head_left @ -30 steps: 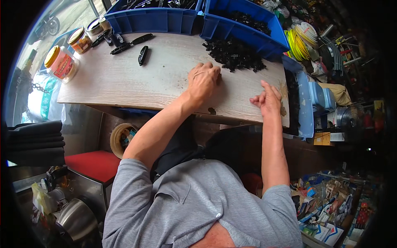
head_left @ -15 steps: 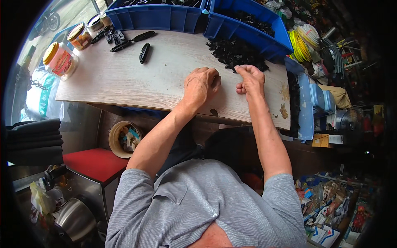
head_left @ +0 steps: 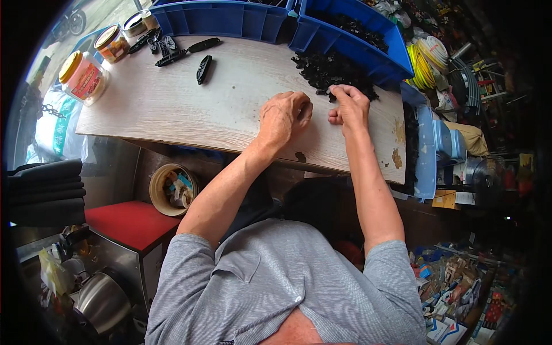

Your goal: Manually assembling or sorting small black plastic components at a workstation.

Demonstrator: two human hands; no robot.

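Over the pale wooden tabletop, my left hand [head_left: 283,119] is curled closed, with a dark patch showing inside the fingers. Whatever it holds is mostly hidden. My right hand [head_left: 352,108] is beside it, thumb and forefinger pinched together at the near edge of a pile of small black plastic parts [head_left: 328,70]. Anything between those fingertips is too small to name. Farther left, a single oblong black piece [head_left: 203,69] lies apart. Beyond it are a longer black piece [head_left: 202,45] and several similar black pieces [head_left: 167,44] in a loose group.
Two blue plastic bins [head_left: 224,24] [head_left: 351,43] holding black parts stand along the table's far edge. Jars with yellow lids [head_left: 84,80] sit at the left end. Below the table are a round bucket of scraps [head_left: 172,190] and a red-topped cabinet [head_left: 129,224]. Clutter fills the right side.
The whole view has shifted slightly. My right thumb and forefinger have drawn together a little at the pile; my left hand stays curled in nearly the same place.
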